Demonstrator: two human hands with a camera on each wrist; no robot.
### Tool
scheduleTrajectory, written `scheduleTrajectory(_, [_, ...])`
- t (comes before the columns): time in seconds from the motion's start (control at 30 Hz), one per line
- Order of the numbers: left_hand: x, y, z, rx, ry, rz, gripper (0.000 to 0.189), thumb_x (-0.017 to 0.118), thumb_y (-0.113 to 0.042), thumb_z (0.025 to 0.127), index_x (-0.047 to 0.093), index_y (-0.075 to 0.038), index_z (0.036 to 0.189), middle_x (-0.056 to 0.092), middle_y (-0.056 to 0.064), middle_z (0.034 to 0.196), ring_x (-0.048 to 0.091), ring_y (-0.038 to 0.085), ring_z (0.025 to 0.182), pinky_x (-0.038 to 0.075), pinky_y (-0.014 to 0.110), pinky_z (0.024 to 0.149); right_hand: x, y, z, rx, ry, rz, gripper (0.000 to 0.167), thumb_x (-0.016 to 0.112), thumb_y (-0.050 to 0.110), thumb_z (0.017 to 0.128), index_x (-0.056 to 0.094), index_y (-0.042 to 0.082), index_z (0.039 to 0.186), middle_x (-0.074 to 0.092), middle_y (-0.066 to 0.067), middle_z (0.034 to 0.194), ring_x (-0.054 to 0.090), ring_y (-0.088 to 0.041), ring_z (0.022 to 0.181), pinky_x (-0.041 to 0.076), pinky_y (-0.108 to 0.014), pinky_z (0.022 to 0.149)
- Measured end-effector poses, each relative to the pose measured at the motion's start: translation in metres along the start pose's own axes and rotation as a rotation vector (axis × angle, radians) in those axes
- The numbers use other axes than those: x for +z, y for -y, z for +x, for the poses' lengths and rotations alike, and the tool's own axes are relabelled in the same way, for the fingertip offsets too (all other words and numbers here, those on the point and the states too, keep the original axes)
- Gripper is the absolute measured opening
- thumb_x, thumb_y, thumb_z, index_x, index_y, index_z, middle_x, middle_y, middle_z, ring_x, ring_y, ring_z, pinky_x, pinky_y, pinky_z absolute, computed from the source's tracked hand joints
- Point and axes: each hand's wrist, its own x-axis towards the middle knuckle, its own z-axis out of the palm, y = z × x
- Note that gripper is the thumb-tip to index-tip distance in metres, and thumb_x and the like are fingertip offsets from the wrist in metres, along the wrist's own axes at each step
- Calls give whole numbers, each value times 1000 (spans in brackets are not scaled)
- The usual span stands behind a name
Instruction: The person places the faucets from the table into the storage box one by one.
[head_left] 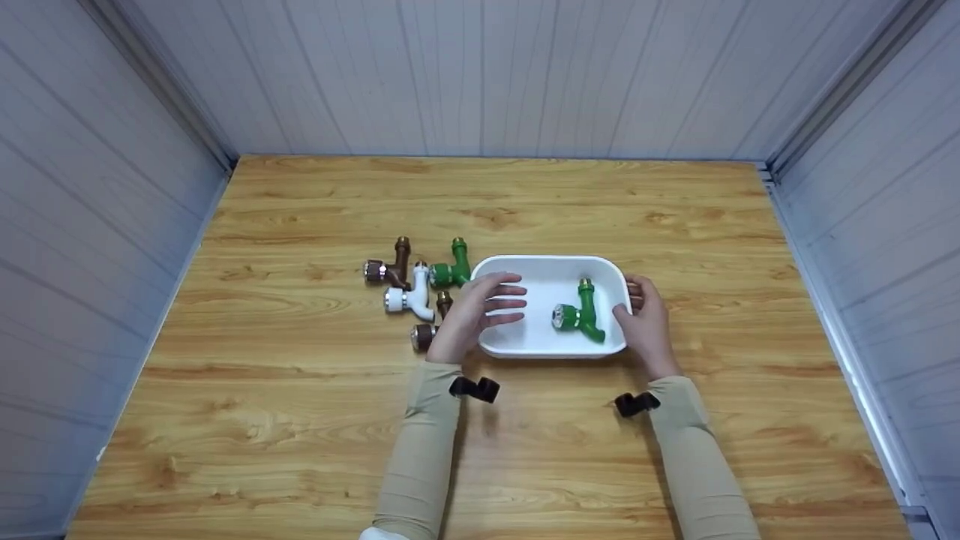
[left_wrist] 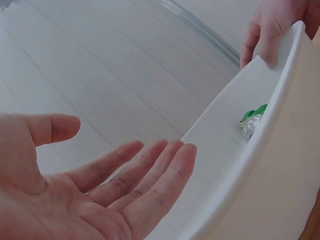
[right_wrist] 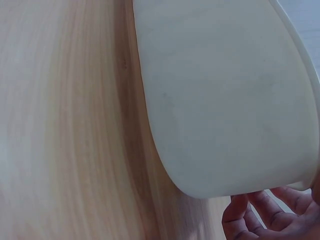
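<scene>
A white plastic tub [head_left: 525,346] with rounded corners stands on the wooden table. Inside it, toward the right end, lies a green faucet [head_left: 587,306]. My right hand [head_left: 649,326] grips the tub's right end, thumb over the rim and fingers outside; in the right wrist view its fingers [right_wrist: 270,210] are against the outer wall. Over the tub's left end my left hand [head_left: 476,311] is spread, fingers extended and nothing held. The left wrist view shows that palm and its separated fingers beside the rim, with the faucet partly hidden by the wall.
Left of the tub lie a brown faucet [head_left: 401,259], a white faucet [head_left: 418,289] and another green faucet [head_left: 459,255]. A second brown faucet [head_left: 424,336] is partly covered by my left hand. Pale panel walls [head_left: 480,82] enclose the table [head_left: 300,420] at the back and sides.
</scene>
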Motion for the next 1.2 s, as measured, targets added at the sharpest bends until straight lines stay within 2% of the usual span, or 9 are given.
scheduleTrajectory(0.3, [-8, -7, -5, 1, -29, 7, 43, 50, -29, 100, 54, 3, 128, 57, 25, 123, 55, 41, 114, 54, 41, 87, 0, 1, 1, 17, 17, 8, 49, 52, -12, 84, 46, -4, 132, 53, -23, 119, 51, -34, 106, 44, -38, 93])
scheduleTrajectory(0.53, [-18, -13, -11, 19, -49, -31, 41, 45, -27, 102, 53, 3, 129, 55, 27, 124, 50, 46, 118, 52, 44, 90, 0, -1, 1, 8, 11, -8, 49, 52, -12, 83, 46, -3, 131, 54, -21, 117, 52, -30, 103, 45, -35, 90])
scheduleTrajectory(0.77, [-25, -15, -16, 38, -77, -54, 40, 50, -26, 100, 54, 4, 126, 56, 28, 121, 52, 46, 114, 52, 43, 90, 0, 0, 0, -6, 3, 35, 50, 52, -12, 82, 47, -5, 131, 54, -24, 117, 52, -33, 104, 45, -33, 89])
scheduleTrajectory(1.0, [-31, -15, -19, 61, -96, -55, 41, 54, -29, 98, 56, 3, 123, 58, 27, 119, 55, 44, 112, 52, 44, 89, -1, -1, 1, 6, 1, -12, 50, 53, -11, 82, 47, -3, 131, 55, -21, 117, 52, -31, 103, 46, -34, 89])
scheduleTrajectory(1.2, [-41, -15, -23, 96, -117, -65, 41, 53, -26, 98, 55, 5, 125, 58, 27, 117, 54, 45, 112, 51, 45, 91, 0, 0, 1, 1, 13, 4, 50, 53, -12, 83, 46, -4, 132, 54, -23, 118, 51, -34, 104, 45, -35, 90])
